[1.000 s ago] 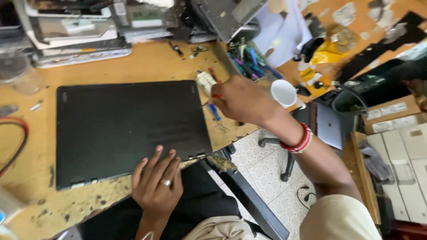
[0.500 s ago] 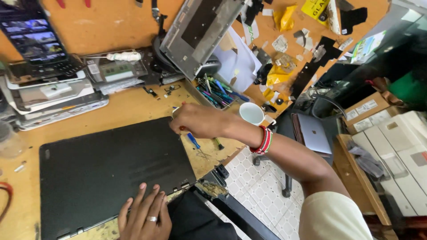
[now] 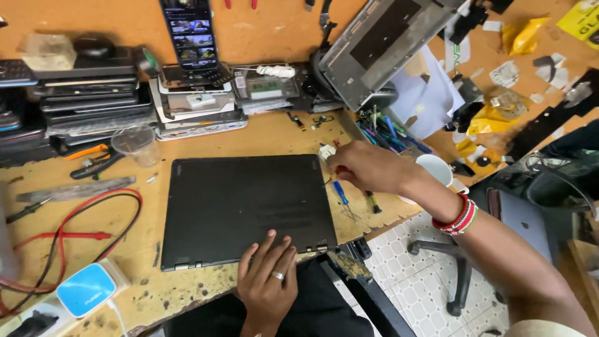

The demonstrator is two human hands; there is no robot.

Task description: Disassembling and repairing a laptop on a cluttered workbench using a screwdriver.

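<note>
The left hand (image 3: 269,284), a ring on 1 finger, lies flat with its fingers (image 3: 274,246) spread open on the near edge of the closed black matte laptop (image 3: 246,206), gripping nothing. The laptop rests flat on the worn, stained wooden surface (image 3: 150,253), its hinge edge toward the person. Near the left corner sits a small blue and white box-shaped device (image 3: 86,290), with red and black cables (image 3: 93,218) looping just beyond it. The right hand (image 3: 368,167), beaded red and white bracelets on its wrist, hovers past the laptop's far right corner with its fingers curled around a red-handled tool (image 3: 341,168); how tight the grip is cannot be told. A blue-handled screwdriver (image 3: 340,193) lies just beside the laptop's right edge. A white cup (image 3: 437,170) stands right of the hand. Farther back stand a clear plastic cup (image 3: 136,145), stacked laptops (image 3: 93,103) and a phone with a lit screen (image 3: 189,31).
</note>
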